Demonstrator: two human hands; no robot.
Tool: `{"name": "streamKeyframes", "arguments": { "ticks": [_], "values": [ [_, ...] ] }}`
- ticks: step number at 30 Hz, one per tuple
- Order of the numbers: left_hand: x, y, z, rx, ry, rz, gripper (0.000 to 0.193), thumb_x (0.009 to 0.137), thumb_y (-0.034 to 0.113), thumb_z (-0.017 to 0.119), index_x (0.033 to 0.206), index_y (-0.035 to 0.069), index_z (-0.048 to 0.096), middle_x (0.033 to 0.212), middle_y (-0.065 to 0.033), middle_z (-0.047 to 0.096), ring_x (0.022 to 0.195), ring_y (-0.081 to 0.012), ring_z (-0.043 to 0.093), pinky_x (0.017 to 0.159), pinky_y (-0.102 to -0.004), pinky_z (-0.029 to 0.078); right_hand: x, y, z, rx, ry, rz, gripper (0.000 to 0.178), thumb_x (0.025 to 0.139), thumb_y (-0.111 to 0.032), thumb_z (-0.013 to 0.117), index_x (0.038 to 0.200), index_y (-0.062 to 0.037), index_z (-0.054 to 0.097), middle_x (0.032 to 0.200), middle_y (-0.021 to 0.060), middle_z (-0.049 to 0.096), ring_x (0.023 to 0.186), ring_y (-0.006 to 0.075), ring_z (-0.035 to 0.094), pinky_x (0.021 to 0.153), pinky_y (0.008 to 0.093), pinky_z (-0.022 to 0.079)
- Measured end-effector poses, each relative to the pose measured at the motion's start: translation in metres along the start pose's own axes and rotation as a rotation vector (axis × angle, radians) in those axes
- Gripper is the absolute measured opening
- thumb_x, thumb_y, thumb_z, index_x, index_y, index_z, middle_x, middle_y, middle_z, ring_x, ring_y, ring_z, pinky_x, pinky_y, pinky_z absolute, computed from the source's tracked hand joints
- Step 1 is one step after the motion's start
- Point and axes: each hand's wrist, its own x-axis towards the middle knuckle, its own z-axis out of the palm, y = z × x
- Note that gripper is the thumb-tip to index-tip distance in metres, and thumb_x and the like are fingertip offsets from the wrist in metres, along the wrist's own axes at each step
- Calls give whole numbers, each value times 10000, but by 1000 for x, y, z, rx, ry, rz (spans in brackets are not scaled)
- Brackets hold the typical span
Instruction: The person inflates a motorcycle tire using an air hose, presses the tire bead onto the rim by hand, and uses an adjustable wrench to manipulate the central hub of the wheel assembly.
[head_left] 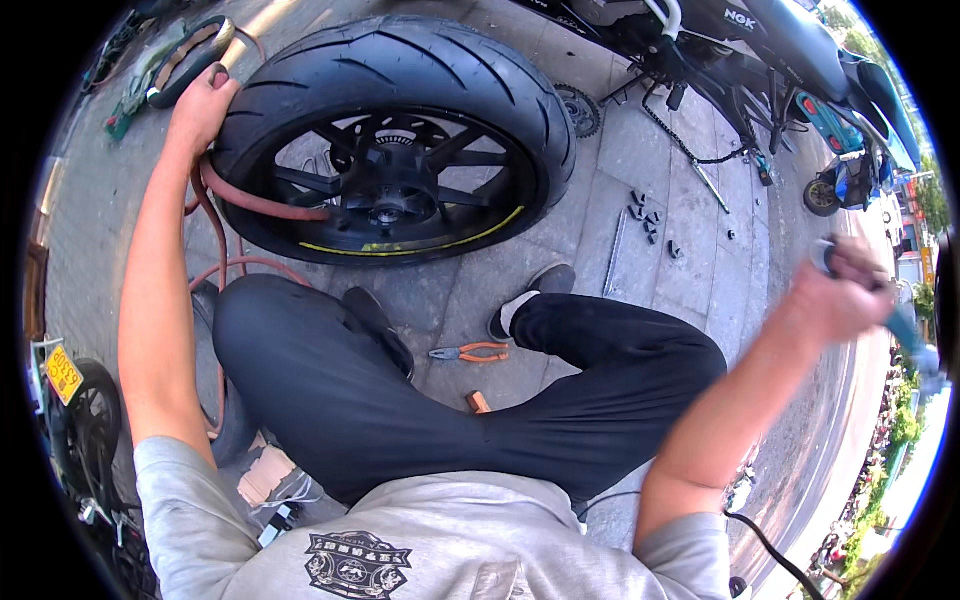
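Observation:
A motorcycle wheel [390, 185] with a black treaded tyre [390, 62] and black spoked rim is in front of my knees. My left hand [204, 106] is closed against the tyre's left edge. A small dark reddish end shows at its top, but what it grips is hidden. A red hose [262, 203] runs below that hand and across the wheel to near the hub. Out to the right, my right hand [842, 292] is raised, smeared by motion. It is closed round a teal tool [906, 338] with a silvery end, whose exact kind is blurred.
Orange-handled pliers [470, 352] and a small wooden block [478, 402] lie between my legs. Small black pieces [645, 217] and a long metal bar [616, 250] are on the paving at right. A motorcycle [740, 60] with a hanging chain [690, 150] stands beyond; another tyre [190, 62] lies far left.

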Motion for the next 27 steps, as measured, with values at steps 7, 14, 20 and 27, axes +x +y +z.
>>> {"name": "streamKeyframes", "arguments": {
  "ticks": [7, 14, 20, 27],
  "values": [
    [5, -27, -11, 45, -57, -92, 405, 1000, 376, 672, 1197, 25, 720, 1062, -233, 759, 1021, -369, 726, 968, -461, 540, -147, 123, 3, -168, 19, 1223, 344, 1191, -334, 531, 946, -93, 555, 691, -49, 397, 552, 67, 367, 489, 263, 343],
    [-9, -63, -1, -149, 23, -68, 343, 1086, 312, 661, 1206, -5, 708, 1002, -105, 743, 925, -195, 652, 897, -381, 536, 60, 47, -94, 86, -49, 484, 342, 1201, -350, 532, 994, -79, 563, 708, -45, 428, 547, 71, 385, 477, 268, 365],
    [-20, -31, 6, 43, 113, -5, 479, 1041, 442, 701, 1231, 3, 717, 1027, -203, 789, 962, -352, 759, 892, -458, 564, -184, 190, 4, 13, 344, 1014, 281, 1171, -338, 557, 1023, -110, 628, 691, 10, 564, 577, 171, 526, 508, 344, 455],
    [-35, 77, -10, 278, 128, -42, 494, 1027, 510, 649, 1222, 66, 742, 1161, -237, 807, 1125, -442, 767, 976, -542, 594, -108, 103, 21, -25, -247, 1072, 217, 1156, -304, 656, 1181, -89, 649, 778, -31, 513, 598, 95, 449, 543, 257, 356]
  ]
}}
